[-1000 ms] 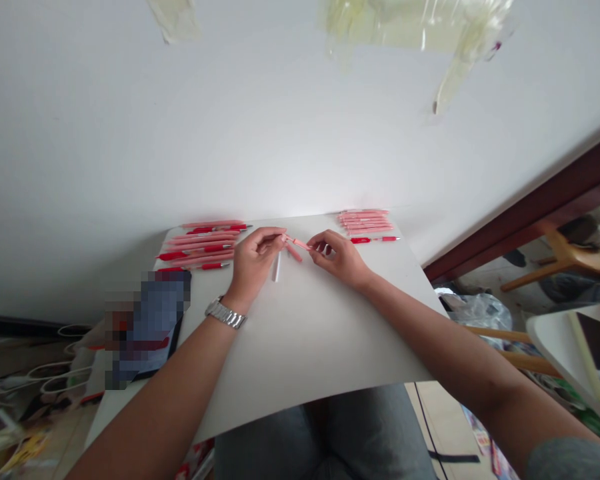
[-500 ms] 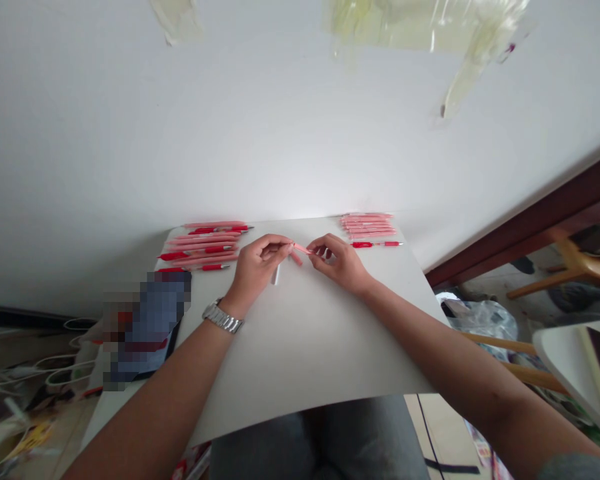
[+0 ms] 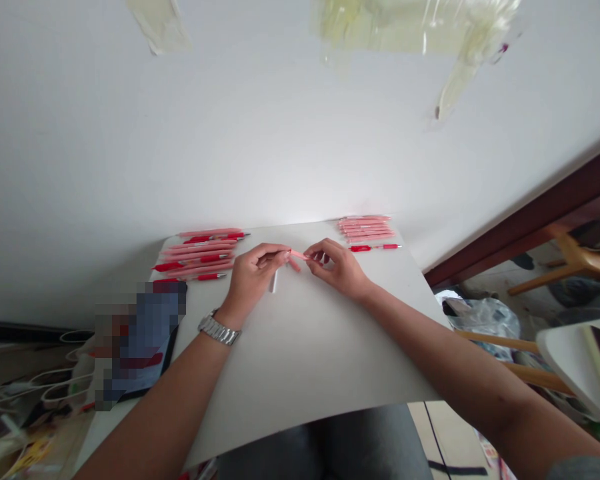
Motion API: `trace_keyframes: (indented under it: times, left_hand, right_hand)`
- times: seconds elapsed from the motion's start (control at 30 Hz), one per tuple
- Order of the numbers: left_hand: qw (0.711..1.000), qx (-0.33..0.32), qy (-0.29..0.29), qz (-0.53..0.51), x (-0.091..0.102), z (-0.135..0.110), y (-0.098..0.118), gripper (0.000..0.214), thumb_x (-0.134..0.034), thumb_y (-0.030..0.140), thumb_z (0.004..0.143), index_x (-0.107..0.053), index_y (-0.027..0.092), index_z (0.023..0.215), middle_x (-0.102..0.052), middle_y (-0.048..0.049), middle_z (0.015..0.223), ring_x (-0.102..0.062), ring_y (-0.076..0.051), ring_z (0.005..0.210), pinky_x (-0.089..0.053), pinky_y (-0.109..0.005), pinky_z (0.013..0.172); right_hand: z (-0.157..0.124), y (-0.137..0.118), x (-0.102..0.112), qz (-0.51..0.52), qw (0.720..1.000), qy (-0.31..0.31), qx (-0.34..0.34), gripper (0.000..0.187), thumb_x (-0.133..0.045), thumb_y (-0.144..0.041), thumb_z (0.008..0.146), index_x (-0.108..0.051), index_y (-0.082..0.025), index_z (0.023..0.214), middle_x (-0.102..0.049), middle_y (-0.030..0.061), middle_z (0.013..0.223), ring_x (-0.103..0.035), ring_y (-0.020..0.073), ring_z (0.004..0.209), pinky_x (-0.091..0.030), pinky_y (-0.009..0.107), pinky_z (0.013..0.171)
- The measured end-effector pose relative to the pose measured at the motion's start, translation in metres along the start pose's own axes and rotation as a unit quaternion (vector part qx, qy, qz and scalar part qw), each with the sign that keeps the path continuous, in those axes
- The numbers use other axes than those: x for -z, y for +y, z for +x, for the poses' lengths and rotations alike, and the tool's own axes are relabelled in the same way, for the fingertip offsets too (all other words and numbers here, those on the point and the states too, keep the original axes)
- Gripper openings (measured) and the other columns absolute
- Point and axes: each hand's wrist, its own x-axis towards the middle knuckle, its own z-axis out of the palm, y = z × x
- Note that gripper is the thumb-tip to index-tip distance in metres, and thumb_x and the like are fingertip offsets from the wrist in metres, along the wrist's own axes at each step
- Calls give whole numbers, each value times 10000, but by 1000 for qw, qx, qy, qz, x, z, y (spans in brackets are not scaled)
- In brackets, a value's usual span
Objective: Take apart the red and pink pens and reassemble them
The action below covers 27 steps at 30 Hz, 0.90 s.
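Observation:
Above the middle of the white table (image 3: 300,360), my left hand (image 3: 255,270) pinches one end of a slim pink pen part (image 3: 299,255). The fingertips of my right hand (image 3: 339,270) are closed at its other end, so it spans the short gap between both hands. Just below it lies another short pink piece (image 3: 295,265), partly hidden. A thin white stick-like piece (image 3: 274,283) rests beside my left fingers, its upper end covered by them. Fingers hide the ends of the held part.
Several pink and red pens (image 3: 200,247) lie in a row at the back left. More pink pens (image 3: 365,227) sit at the back right, with a red pen (image 3: 375,247) in front. A blurred-out flat device (image 3: 147,340) occupies the left edge. The wall (image 3: 280,133) rises behind.
The whole view has shifted slightly. Both hands keep their pinch on the pink pen part, which now lies a little flatter between them.

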Motion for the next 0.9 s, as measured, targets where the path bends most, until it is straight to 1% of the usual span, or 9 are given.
trace_keyframes:
  times: [0.17, 0.37, 0.5, 0.63, 0.8, 0.9]
  left_hand:
    - [1000, -4, 9, 10, 0, 0, 2, 208, -778, 415, 950, -813, 214, 992, -823, -57, 884, -788, -230, 837, -654, -364, 838]
    - [1000, -11, -3, 2, 0, 0, 3, 210, -755, 393, 973, -818, 204, 1040, -830, -59, 892, -793, -229, 888, -646, -357, 880]
    - [1000, -11, 8, 13, 0, 0, 3, 231, -760, 404, 968, -832, 198, 1045, -834, -61, 928, -792, -218, 883, -644, -335, 867]
    - [1000, -7, 18, 16, 0, 1, 2, 235, -764, 404, 966, -832, 192, 1041, -832, -57, 902, -789, -207, 863, -639, -318, 861]
    - [999, -10, 34, 17, -2, 2, 2, 228, -766, 395, 963, -825, 187, 1037, -830, -62, 906, -792, -210, 868, -640, -320, 863]
    - [999, -10, 44, 16, -2, 2, 1, 231, -768, 395, 956, -817, 182, 1026, -826, -67, 896, -789, -215, 848, -644, -337, 865]
  right_hand:
    - [0, -1, 0, 6, 1000, -4, 6, 127, -675, -191, 932, -711, -244, 1042, -719, 25, 983, -672, 161, 831, -568, 317, 751]
    - [0, 0, 1, 3, 1000, -6, 8, 118, -677, -201, 944, -714, -238, 1050, -721, 26, 990, -673, 160, 848, -560, 310, 756]
    - [1, 0, 1, 2, 1000, -6, 5, 117, -673, -199, 938, -715, -229, 1043, -728, 32, 986, -672, 163, 849, -552, 312, 754]
    - [1, 0, 1, 8, 1000, -2, 1, 117, -674, -206, 936, -718, -225, 1042, -736, 34, 992, -673, 162, 847, -543, 313, 753]
    - [2, -1, 1, 17, 1000, -5, -12, 111, -670, -265, 959, -718, -229, 1052, -757, 42, 1019, -687, 175, 872, -541, 327, 763]
    - [3, -1, 2, 33, 999, 0, -40, 143, -686, -330, 965, -718, -236, 1068, -774, 37, 1011, -701, 181, 878, -540, 332, 764]
